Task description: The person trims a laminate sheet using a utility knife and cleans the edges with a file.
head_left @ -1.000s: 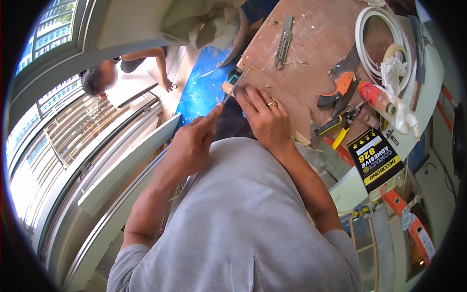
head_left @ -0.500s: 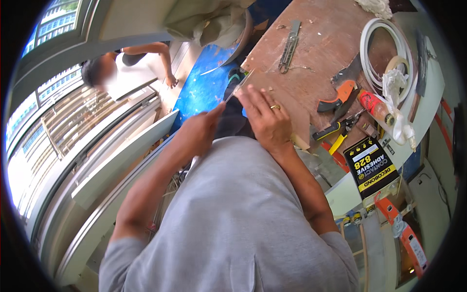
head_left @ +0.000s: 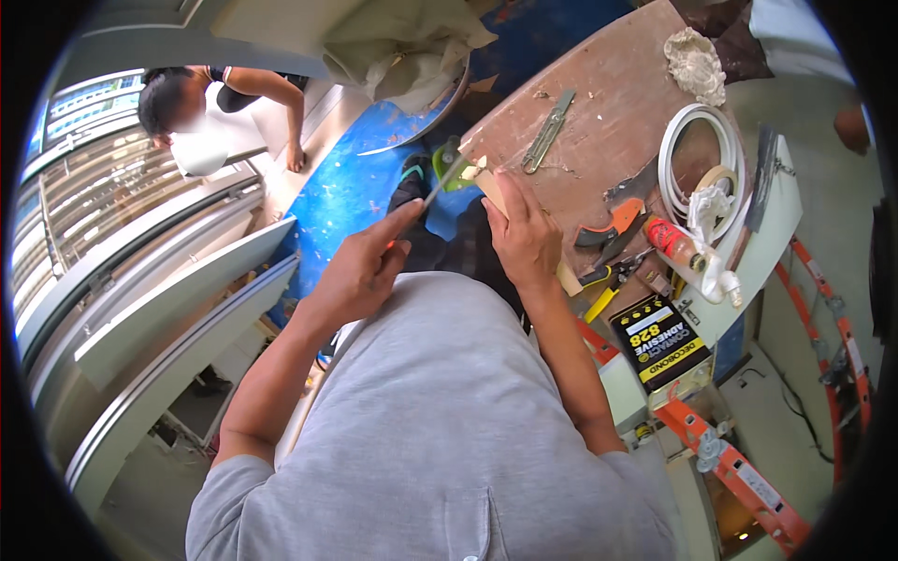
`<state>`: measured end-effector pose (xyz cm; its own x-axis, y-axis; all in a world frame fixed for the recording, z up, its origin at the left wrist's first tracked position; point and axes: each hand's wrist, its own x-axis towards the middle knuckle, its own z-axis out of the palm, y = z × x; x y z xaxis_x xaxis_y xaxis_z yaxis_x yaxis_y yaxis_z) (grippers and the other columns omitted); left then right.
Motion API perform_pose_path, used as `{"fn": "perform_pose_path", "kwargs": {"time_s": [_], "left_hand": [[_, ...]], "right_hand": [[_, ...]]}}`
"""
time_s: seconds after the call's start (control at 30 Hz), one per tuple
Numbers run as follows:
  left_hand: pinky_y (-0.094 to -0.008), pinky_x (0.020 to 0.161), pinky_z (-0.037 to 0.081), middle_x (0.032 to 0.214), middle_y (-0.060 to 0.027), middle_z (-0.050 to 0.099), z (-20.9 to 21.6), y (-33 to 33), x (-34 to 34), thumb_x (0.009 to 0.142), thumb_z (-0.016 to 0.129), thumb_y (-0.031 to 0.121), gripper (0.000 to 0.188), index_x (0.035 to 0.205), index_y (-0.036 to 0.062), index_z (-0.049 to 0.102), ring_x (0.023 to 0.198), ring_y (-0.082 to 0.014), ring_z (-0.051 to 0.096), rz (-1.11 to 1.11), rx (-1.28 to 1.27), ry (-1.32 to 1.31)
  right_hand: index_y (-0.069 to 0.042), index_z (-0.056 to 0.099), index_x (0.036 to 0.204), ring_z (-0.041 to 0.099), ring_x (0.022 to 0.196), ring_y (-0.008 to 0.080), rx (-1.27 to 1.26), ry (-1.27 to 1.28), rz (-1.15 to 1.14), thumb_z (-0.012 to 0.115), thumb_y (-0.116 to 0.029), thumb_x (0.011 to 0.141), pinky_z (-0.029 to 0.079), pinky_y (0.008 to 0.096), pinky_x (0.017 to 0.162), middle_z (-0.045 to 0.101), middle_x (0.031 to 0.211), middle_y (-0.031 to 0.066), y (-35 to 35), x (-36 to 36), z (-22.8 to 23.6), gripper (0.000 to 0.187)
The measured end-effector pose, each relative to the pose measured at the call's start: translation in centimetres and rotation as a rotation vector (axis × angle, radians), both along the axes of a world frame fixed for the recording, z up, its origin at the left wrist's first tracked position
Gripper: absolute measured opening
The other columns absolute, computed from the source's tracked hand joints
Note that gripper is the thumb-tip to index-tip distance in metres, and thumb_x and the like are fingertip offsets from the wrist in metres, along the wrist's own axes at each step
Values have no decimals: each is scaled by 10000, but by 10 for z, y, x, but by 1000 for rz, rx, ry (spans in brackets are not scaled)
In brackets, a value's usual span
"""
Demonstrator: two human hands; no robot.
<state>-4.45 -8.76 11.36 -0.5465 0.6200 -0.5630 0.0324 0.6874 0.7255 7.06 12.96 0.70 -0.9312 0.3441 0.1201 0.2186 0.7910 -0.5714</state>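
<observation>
The pale strip of wood lies at the near left corner of the brown worktop, its end poking just past the edge, with a small lump of pale filler or glue on the tip. Your right hand lies flat over it, fingers pressed together and laid along the strip, thumb tucked at the side. Keep that palm pressure straight down so the strip cannot swivel off the corner.

Your left hand pinches the handle of a thin blade tool (a scraper or small knife, too slim to tell which), forefinger stretched along it, the rest curled round. The blade tip sits at the strip's end. Work it in short, shallow strokes directed away from your right fingertips, since they lie just beside the tip. Holding the blade low to the surface should spread or shave evenly instead of digging in.

Nearby on the worktop lie a folding metal ruler, an orange-handled saw, yellow-handled pliers and a coil of white trim; none crowds the strip, so leave them alone. A black and yellow tin stands on the lower shelf near your right elbow; mind it when you draw the arm back. Another person crouches well apart on the far floor.
</observation>
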Motion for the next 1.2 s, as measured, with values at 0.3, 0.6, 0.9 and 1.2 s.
{"fn": "perform_pose_path", "kwargs": {"time_s": [0.3, 0.6, 0.9, 1.2], "left_hand": [[-469, 832, 515, 977, -202, 637, -4, -2, -8, 979, 560, -7, 666, 1618, 120, 423, 886, -380, 654, -134, 66, -38], [-482, 807, 525, 974, -187, 633, 1, -10, -13, 972, 560, -10, 686, 1626, 128, 406, 847, -379, 663, -191, 22, -103], [-473, 817, 529, 961, -205, 629, 1, 3, -14, 943, 563, -41, 721, 1626, 117, 395, 852, -382, 661, -181, 12, -97], [-425, 836, 531, 1008, -228, 655, -29, 5, -5, 941, 573, -58, 686, 1596, 118, 469, 877, -361, 663, -56, 67, -18]], "right_hand": [[-190, 648, 1361, 745, 973, 297, 148, -61, 84, 704, -139, 938, 586, 425, 745, 697, 1299, 58, -6, 3, 1, 430], [-174, 661, 1357, 734, 1078, 266, 169, -98, 100, 728, -133, 924, 576, 411, 795, 697, 1324, 62, -16, 4, 3, 441], [-192, 670, 1368, 742, 1064, 254, 176, -123, 99, 717, -128, 931, 588, 377, 768, 693, 1368, 53, -13, 3, 3, 444], [-212, 685, 1338, 764, 857, 264, 130, -99, 59, 706, -161, 955, 581, 394, 679, 720, 1338, 19, -8, 6, 1, 386]]}}
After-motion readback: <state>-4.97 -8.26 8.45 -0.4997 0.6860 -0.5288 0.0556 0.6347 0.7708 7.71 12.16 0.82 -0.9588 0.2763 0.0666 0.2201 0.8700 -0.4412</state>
